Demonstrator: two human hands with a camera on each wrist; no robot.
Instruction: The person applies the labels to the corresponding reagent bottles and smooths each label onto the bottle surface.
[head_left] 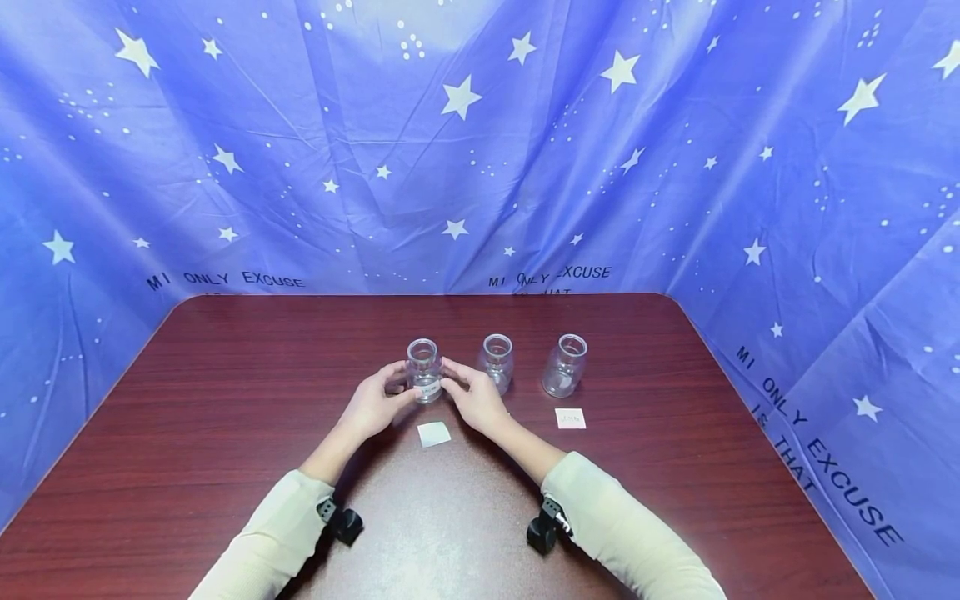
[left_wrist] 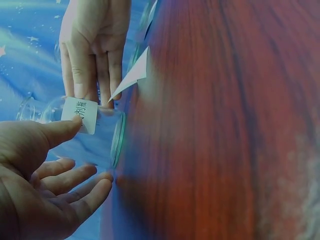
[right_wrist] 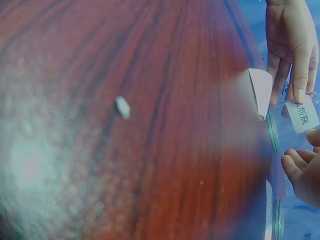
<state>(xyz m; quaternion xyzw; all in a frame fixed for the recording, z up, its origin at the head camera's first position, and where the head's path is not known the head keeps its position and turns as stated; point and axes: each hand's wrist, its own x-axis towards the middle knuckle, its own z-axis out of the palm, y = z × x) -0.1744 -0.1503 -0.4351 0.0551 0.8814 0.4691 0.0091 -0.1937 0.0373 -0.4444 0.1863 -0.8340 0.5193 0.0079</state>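
Observation:
A small clear glass jar stands upright on the table between both hands. A white label with dark characters lies on its lower front. My left hand holds the jar from the left, thumb on the label and fingers curved round the far side. From the right, my right hand grips the same jar, its thumb at the label's other edge and its fingers along the glass. In the right wrist view the label shows its characters beside the left thumb.
Two more clear jars, a middle one and a right one, stand to the right. A bent white paper piece lies before the held jar. Another white paper square lies before the right jar. A starry blue curtain hangs behind the table.

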